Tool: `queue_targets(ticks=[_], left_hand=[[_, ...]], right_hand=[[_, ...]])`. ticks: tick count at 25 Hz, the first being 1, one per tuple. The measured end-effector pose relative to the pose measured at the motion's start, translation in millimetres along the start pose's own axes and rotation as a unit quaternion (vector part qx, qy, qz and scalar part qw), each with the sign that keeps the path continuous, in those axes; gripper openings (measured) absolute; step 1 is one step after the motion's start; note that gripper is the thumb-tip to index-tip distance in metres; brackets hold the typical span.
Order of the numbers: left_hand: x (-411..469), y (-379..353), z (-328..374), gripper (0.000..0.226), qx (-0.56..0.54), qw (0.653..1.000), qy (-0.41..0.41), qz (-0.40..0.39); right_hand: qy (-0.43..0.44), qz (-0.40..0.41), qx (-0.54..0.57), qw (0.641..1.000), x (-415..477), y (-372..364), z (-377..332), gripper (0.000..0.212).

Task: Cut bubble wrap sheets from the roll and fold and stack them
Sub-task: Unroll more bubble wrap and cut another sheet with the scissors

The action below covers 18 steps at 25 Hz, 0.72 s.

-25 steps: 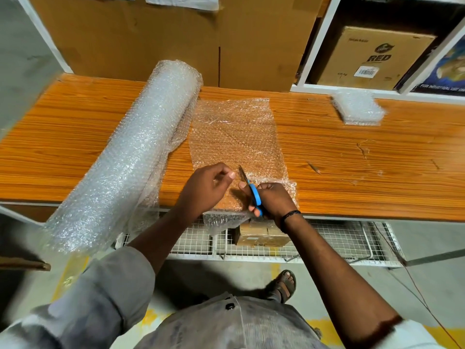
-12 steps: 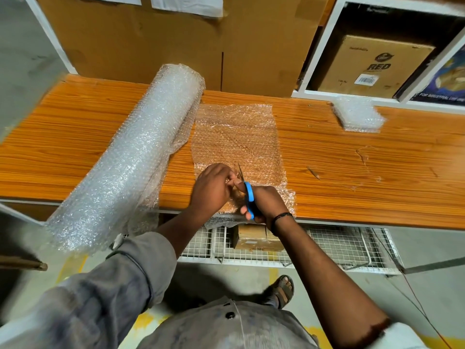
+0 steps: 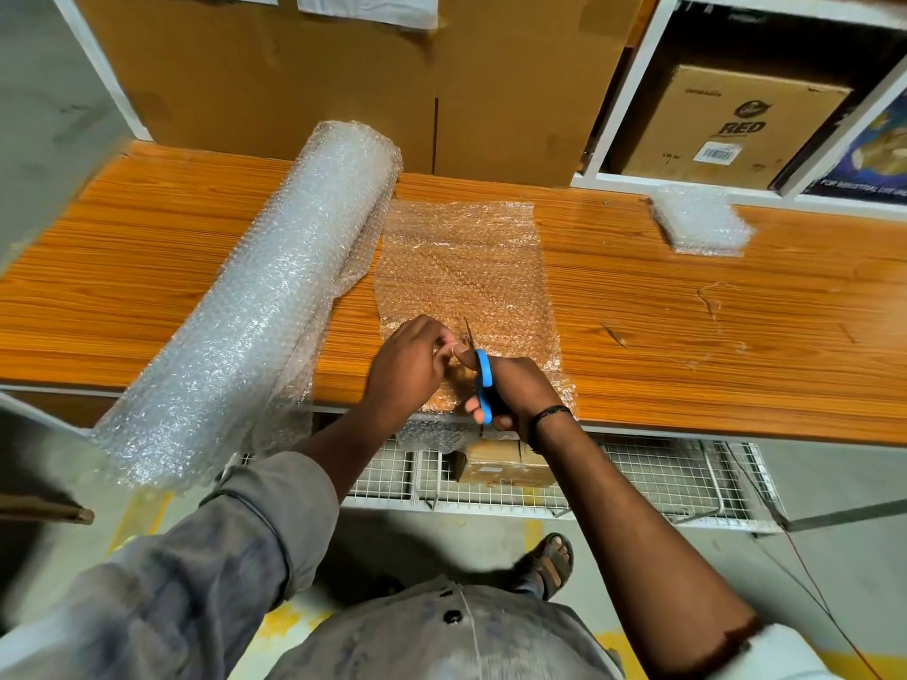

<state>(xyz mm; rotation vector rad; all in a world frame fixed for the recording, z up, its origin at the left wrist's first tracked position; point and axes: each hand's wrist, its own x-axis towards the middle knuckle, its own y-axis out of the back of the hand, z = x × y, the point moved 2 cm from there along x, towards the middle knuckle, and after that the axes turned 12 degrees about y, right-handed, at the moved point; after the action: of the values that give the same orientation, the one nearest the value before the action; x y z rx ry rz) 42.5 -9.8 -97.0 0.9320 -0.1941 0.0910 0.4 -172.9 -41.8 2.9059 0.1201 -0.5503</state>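
A big roll of bubble wrap [image 3: 255, 306] lies slantwise on the orange wooden table [image 3: 736, 346], its near end past the table's front edge. From it a flat sheet [image 3: 466, 267] spreads to the right. My right hand [image 3: 515, 395] grips blue-handled scissors [image 3: 483, 385] whose blades point away from me into the sheet near its front end. My left hand [image 3: 410, 365] pinches the wrap just left of the blades. A stack of folded bubble wrap [image 3: 702, 220] rests at the table's back right.
Large cardboard boxes [image 3: 343, 81] stand against the table's back edge. A white shelf at back right holds a brown carton [image 3: 731, 125]. Under the table a wire rack [image 3: 662, 478] carries a small box [image 3: 505, 466]. My sandalled foot [image 3: 552, 561] is on the floor.
The scissors have advanced a little further into the sheet, away from me. My left hand has moved up beside the blades and closer to my right hand.
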Motion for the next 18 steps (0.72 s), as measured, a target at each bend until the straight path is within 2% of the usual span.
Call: queue_targets(ticks=[3, 6, 10, 15, 18], left_hand=[[4.4, 3.7, 0.7, 0.032, 0.012, 1.000, 0.008, -0.015], [7.5, 4.1, 1.9, 0.027, 0.025, 1.000, 0.008, -0.007], [3.2, 3.9, -1.7, 0.021, -0.011, 0.999, -0.013, 0.028], [3.3, 3.2, -4.8, 0.019, -0.031, 0.999, -0.022, 0.032], [1.6, 2.6, -5.2, 0.017, -0.033, 0.998, -0.036, 0.029]], right_hand=[[0.002, 0.003, -0.003, 1.000, 3.9, -3.8, -0.6, 0.046], [0.007, 0.002, -0.013, 1.000, 5.9, -6.4, 0.3, 0.050], [0.007, 0.005, -0.019, 1.000, 10.5, -7.2, -2.2, 0.053], [0.020, 0.014, -0.034, 0.999, 15.2, -11.1, -8.1, 0.053], [0.033, 0.027, -0.056, 0.998, 19.4, -13.8, -8.5, 0.045]])
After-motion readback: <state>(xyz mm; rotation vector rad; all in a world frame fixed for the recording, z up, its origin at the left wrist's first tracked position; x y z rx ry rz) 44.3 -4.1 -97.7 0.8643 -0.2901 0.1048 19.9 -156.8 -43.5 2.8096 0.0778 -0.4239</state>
